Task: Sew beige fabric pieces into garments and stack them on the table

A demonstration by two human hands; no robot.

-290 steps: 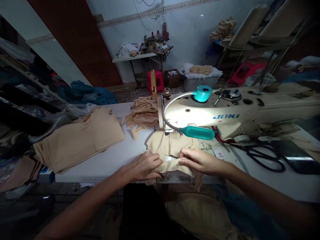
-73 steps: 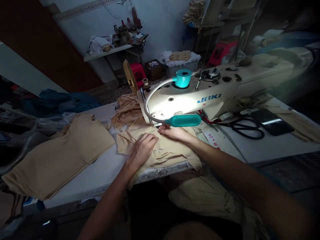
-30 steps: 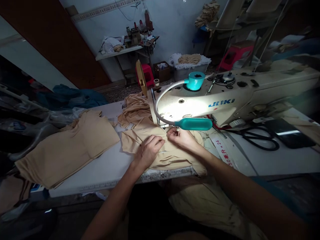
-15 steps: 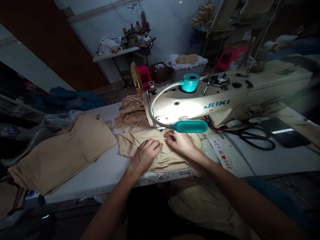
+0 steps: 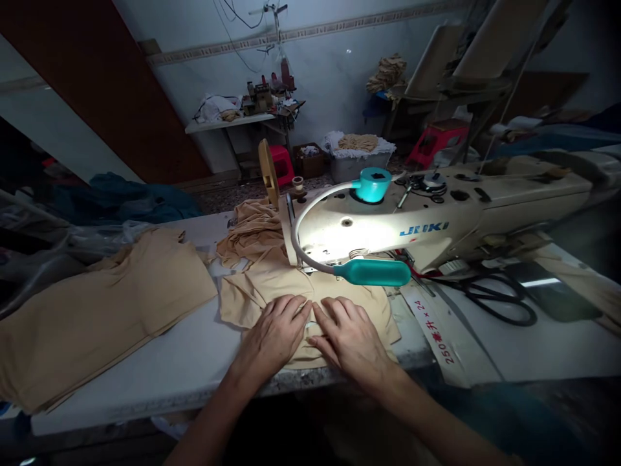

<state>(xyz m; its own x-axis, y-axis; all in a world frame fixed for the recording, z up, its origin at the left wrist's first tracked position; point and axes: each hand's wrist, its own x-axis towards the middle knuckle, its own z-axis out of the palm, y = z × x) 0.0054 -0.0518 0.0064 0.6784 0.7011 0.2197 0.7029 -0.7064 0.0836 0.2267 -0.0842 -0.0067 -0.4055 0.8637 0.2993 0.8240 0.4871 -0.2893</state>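
Beige fabric (image 5: 272, 278) lies under the needle end of the white sewing machine (image 5: 466, 200). My left hand (image 5: 276, 327) rests flat on it, fingers spread and pointing toward the machine. Close beside it, my right hand (image 5: 349, 330) lies on the same fabric with its fingers apart. The index fingertips nearly meet in front of the needle area. A teal lamp (image 5: 373, 272) on a curved white neck shines on the machine head and partly hides the needle area.
Stacked beige pieces (image 5: 107, 304) lie on the table at left. Bunched fabric (image 5: 252, 226) sits behind the work. At right are black-handled scissors (image 5: 499, 298), a dark phone (image 5: 557, 291) and a white strip with red print (image 5: 441, 343).
Both hands have gone from pinching the fabric near the needle to lying spread on it, nearer the table's front edge. The fabric in front looks flatter. The camera view has shifted.
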